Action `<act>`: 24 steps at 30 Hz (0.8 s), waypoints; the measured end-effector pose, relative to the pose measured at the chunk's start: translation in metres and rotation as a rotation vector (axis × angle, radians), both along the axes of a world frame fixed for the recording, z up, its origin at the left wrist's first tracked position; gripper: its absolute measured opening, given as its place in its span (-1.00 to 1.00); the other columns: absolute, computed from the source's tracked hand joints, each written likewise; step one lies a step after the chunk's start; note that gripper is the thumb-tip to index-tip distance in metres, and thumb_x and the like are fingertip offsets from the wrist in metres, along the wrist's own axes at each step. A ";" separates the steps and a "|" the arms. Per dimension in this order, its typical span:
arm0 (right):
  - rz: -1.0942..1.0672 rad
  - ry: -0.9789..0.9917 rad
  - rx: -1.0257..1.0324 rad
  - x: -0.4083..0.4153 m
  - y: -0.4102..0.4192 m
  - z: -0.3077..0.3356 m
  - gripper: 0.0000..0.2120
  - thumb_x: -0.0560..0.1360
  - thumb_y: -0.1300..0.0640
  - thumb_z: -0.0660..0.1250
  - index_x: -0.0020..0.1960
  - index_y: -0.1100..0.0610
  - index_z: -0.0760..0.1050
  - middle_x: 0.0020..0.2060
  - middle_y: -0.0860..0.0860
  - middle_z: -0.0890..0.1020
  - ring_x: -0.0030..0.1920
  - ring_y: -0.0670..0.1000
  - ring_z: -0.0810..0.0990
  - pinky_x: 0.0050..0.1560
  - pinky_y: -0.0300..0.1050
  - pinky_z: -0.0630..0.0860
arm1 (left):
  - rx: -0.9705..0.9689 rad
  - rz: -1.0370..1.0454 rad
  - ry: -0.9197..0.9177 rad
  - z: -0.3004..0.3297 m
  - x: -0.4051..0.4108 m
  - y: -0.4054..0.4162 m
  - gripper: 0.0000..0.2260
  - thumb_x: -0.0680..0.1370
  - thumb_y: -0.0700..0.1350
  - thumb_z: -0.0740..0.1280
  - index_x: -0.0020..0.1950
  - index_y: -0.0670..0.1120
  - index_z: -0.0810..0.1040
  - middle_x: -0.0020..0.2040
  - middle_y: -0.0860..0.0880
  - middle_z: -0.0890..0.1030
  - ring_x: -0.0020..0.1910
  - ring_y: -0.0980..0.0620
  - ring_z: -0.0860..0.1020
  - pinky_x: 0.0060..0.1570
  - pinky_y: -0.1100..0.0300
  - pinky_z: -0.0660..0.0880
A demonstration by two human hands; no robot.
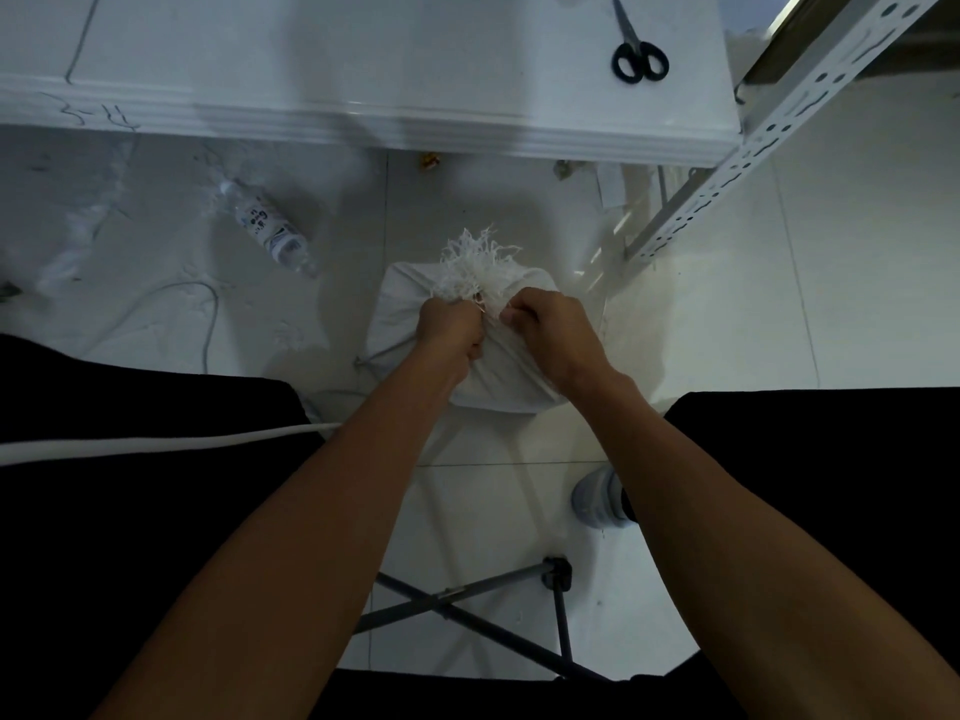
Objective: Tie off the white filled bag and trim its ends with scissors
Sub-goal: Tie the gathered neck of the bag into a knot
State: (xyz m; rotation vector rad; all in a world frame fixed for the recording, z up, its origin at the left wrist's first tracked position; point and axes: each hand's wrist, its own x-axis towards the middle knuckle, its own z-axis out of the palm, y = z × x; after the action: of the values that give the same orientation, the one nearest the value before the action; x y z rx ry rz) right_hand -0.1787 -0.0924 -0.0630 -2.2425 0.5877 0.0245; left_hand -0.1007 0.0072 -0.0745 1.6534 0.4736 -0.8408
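Note:
The white filled bag [400, 314] stands on the tiled floor between my knees. Its gathered neck ends in a frayed tuft of white threads [480, 262] that points away from me. My left hand [451, 327] is closed on the left side of the neck. My right hand [550, 330] is closed on the right side, with its fingertips pinching at the knot area between both hands. A thin tie string is barely visible there. Black-handled scissors [638, 52] lie on the white table at the top right, far from both hands.
The white table [363, 124] edge runs across the top. A plastic water bottle [267, 228] lies on the floor at the left. A perforated metal shelf post [769, 132] slants at the right. A folding stool frame [462, 605] and a shoe [597, 498] are below.

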 end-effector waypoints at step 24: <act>-0.020 -0.038 -0.195 0.000 -0.011 -0.005 -0.87 0.56 0.26 0.24 -0.10 0.25 0.53 -0.12 0.15 0.56 -0.08 0.07 0.44 -0.09 -0.16 0.30 | 0.006 -0.137 0.088 0.011 0.006 0.019 -0.85 0.51 -0.22 0.25 -0.25 -0.11 0.53 -0.43 -0.02 0.40 -0.58 0.09 0.35 -0.59 0.35 0.22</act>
State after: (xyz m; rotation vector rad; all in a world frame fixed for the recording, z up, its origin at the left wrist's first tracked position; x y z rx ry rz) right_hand -0.1786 -0.1034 -0.0678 -2.4191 0.6149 -0.0894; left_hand -0.0951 0.0264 -0.0632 1.6733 0.4268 -1.0173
